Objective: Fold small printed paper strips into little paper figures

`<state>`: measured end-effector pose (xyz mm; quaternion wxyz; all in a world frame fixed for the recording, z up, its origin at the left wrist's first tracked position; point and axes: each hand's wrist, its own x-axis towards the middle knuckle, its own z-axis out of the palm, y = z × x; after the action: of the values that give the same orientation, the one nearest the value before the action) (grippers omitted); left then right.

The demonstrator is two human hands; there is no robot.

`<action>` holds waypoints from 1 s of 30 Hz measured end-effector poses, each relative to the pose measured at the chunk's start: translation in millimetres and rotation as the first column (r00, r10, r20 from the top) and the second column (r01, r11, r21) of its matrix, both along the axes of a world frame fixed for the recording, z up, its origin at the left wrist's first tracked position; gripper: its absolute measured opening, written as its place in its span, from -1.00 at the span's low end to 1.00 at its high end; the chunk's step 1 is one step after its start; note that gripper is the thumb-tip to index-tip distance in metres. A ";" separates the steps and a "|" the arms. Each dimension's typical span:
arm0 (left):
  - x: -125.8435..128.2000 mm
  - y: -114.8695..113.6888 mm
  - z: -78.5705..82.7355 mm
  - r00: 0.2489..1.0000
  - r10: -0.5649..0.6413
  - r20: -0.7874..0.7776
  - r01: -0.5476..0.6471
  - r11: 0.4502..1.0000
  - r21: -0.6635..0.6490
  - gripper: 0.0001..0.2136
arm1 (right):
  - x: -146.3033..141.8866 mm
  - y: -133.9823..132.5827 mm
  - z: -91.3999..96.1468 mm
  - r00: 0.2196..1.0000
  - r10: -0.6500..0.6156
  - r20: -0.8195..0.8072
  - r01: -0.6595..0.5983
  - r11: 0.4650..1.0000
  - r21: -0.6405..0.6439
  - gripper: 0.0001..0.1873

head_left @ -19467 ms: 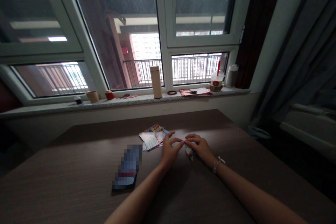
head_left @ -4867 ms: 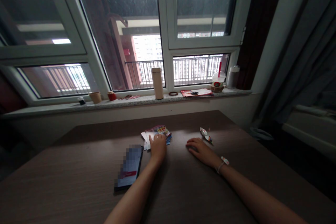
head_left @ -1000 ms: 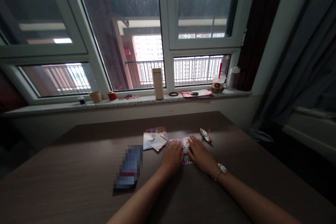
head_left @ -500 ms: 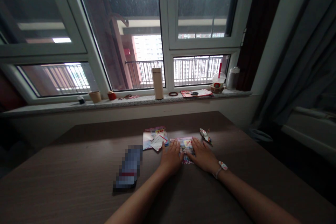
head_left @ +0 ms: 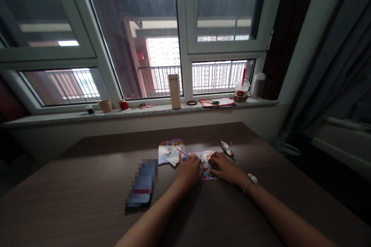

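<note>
A small printed leaflet (head_left: pixel 209 176) in pink and white lies on the brown table between my hands. My left hand (head_left: pixel 189 170) rests on its left side, fingers bent and thumb apart. On the right side, my right hand (head_left: pixel 227 168) touches it with curled fingers, the thumb apart from them. My fingers partly cover the leaflet, and small details between them are too blurred to make out. Left of it is a stack of colourful printed sheets (head_left: pixel 165 153) with a folded white paper (head_left: pixel 175 157) on top. A crumpled shiny wrapper (head_left: pixel 227 149) lies beyond my right hand.
A blurred-out phone-like object (head_left: pixel 142 183) lies left of my left forearm. Along the stone windowsill (head_left: pixel 150 112) stand a beige flask (head_left: pixel 174 92), a paper cup (head_left: pixel 105 106), a red spool (head_left: pixel 123 104), scissors (head_left: pixel 215 102) on red papers and a drink cup (head_left: pixel 242 88).
My fingers, flat on the leaflet before, are now bent and drawn up. The right wrist has shifted slightly to the right. Leaflet, sheets and wrapper stay about where they were.
</note>
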<state>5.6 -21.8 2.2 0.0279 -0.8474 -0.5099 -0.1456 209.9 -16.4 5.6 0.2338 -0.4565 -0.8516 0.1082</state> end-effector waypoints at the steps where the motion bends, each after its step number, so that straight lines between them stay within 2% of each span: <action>1: -2.1 1.8 2.0 1.000 -0.026 -0.010 0.026 0.999 -0.022 -0.72 | 3.1 0.9 2.1 1.000 0.029 -0.007 -0.029 0.999 -0.019 -0.62; 4: -9.6 8.2 6.4 0.997 -0.073 -0.003 0.072 0.993 -0.095 -0.62 | 10.4 2.8 6.5 0.997 0.080 -0.011 -0.081 0.993 -0.086 -0.48; 9: -20.0 13.7 11.0 0.989 -0.149 0.005 0.147 0.968 -0.204 -0.32 | 15.0 3.9 9.2 0.995 0.101 -0.014 -0.102 0.985 -0.138 -0.31; 12: -21.9 13.1 14.7 0.985 -0.172 0.004 0.169 0.959 -0.227 -0.27 | 15.5 3.9 9.7 0.995 0.096 -0.016 -0.097 0.983 -0.155 -0.33; 17: -19.4 12.5 21.7 0.986 -0.166 0.000 0.161 0.955 -0.248 -0.36 | 13.6 1.5 12.9 0.995 0.093 -0.019 -0.095 0.987 -0.129 -0.47; 22: -19.7 10.5 24.1 0.985 -0.173 -0.016 0.164 0.960 -0.228 -0.42 | 10.5 -3.0 17.5 0.996 0.091 -0.011 -0.092 0.994 -0.056 -0.70; 27: -22.0 9.0 25.0 0.980 -0.198 -0.012 0.191 0.956 -0.224 -0.41 | 9.0 -2.2 16.7 0.997 0.068 -0.034 -0.071 0.995 -0.064 -0.79; 30: -21.7 10.2 24.7 0.980 -0.197 -0.017 0.190 0.960 -0.207 -0.55 | 8.1 1.8 14.4 0.997 0.050 -0.063 -0.054 0.996 -0.064 -0.76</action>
<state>-16.1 -11.6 26.9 -0.0639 -0.8941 -0.4363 -0.0785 218.0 -14.6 20.0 0.2418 -0.4379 -0.8517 0.1562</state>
